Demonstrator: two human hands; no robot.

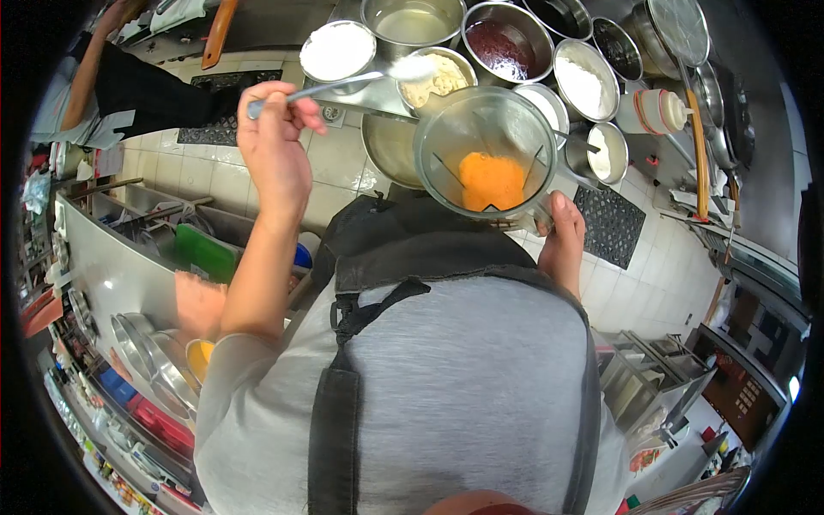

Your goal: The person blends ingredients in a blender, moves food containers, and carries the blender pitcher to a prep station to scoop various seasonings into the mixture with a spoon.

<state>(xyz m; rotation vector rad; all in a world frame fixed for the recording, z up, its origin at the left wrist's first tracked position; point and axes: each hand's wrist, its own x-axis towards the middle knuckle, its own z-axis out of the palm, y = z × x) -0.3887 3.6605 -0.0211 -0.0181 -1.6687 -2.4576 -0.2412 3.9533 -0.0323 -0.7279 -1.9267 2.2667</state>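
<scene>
My left hand [276, 146] is closed around the handle of a metal spoon [335, 84]. The spoon's bowl carries something whitish and hangs over a metal bowl with pale crumbly contents [439, 79]. My right hand [564, 240] grips the handle of a clear blender jar [429, 167], held in front of my apron. An orange mass [492, 182] lies at the bottom of the jar. Beside the spoon stands a container of white powder [338, 51]. Past the jar is another metal container of white powder [585, 79].
Dark red contents [506, 50] fill one bowl, pale liquid [414, 24] another. A white-topped squeeze bottle [659, 112] stands at the right. Another person [129, 86] is at the upper left. A steel counter [112, 249] lies to my left, black mats [609, 225] on the tiled floor.
</scene>
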